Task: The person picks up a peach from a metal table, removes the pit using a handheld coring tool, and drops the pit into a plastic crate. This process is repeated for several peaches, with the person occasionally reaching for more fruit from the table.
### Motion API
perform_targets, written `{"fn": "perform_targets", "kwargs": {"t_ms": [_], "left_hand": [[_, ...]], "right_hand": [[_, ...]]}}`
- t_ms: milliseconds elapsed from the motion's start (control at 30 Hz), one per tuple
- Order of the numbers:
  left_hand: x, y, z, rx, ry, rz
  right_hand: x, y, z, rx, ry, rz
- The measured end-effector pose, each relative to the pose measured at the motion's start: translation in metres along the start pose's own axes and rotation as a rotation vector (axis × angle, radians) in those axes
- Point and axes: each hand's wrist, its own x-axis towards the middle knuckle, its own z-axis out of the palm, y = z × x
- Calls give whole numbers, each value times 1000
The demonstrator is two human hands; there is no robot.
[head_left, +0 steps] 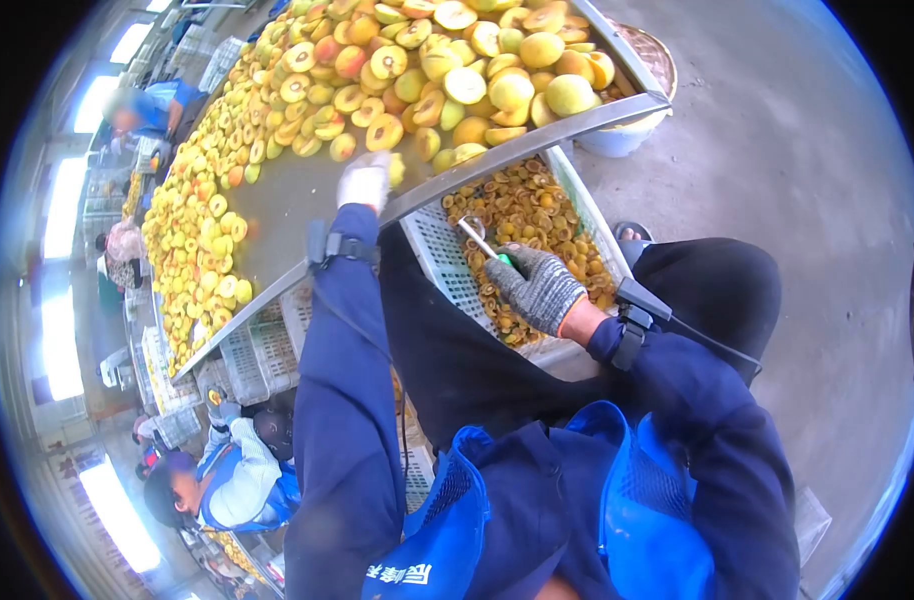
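My left hand [365,182], in a white glove, is over the front edge of the metal sorting table [292,205]. A blurred yellow fruit half [396,170] is right against its fingers; motion smear hides whether they grip it. My right hand [539,290], in a grey knitted glove, is closed round the green handle of a pitting tool [477,238] with a pale metal shaft. The tool points up and left above a white plastic crate [440,262] of brown-orange scraps [537,205]. Peach-like halves [385,132], some with stones showing, are heaped on the table.
The table's raised metal rim [537,135] runs between my hands. Beyond the right corner stand a white tub [622,138] and a woven basket [657,60]. Co-workers [242,475] sit at the left among stacked crates [247,355]. My knees flank the crate.
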Motion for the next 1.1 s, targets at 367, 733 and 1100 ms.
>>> {"fn": "perform_targets", "kwargs": {"t_ms": [367,733,1100], "left_hand": [[-118,95,-31,-1610,-448,-155],[-165,96,15,-1849,-440,12],[-196,123,37,-1412,-117,248]], "right_hand": [[3,-27,-15,-9,104,-181],[-9,-43,-12,-91,104,-229],[-3,-57,-14,-26,340,-262]]}}
